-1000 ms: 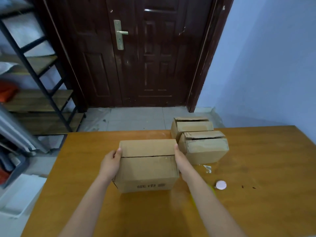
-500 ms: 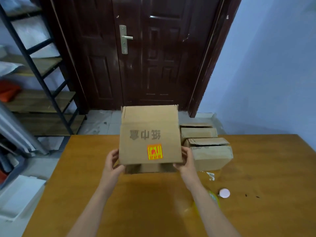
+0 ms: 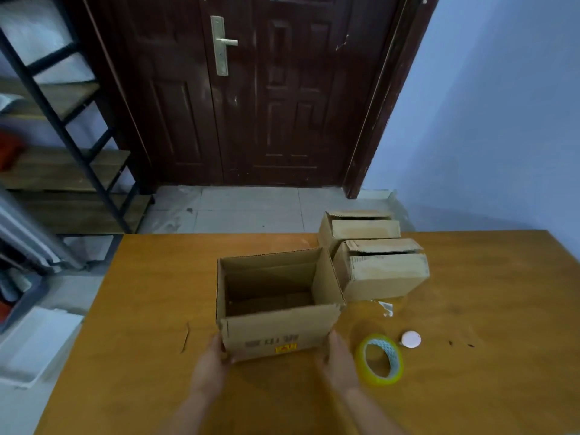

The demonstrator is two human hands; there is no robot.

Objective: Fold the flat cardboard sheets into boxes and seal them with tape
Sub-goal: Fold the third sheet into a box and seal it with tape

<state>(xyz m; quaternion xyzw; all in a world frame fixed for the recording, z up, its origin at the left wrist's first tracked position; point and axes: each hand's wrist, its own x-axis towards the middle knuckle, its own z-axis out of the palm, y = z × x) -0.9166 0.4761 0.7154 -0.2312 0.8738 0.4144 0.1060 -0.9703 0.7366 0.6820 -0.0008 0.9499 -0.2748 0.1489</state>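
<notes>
Evidently the person wants the open cardboard box (image 3: 276, 304) steady on the wooden table (image 3: 486, 309): it stands upright near the middle, mouth up, top flaps raised, so the closed bottom bears on the tabletop. The left hand (image 3: 210, 368) presses its spread fingers against the box's lower left corner, and the right hand (image 3: 337, 362) does the same at the lower right, both fairly open, bracing more than gripping. At two o'clock from this box sit two more cardboard boxes, the nearer (image 3: 381, 271) just beside its right wall and the farther (image 3: 359, 227) behind that, both with gaps along their tops. The yellow tape roll (image 3: 379, 359) lies at four o'clock, close to the right hand, probably left there for sealing. A small white disc (image 3: 411, 339) rests just past it.
</notes>
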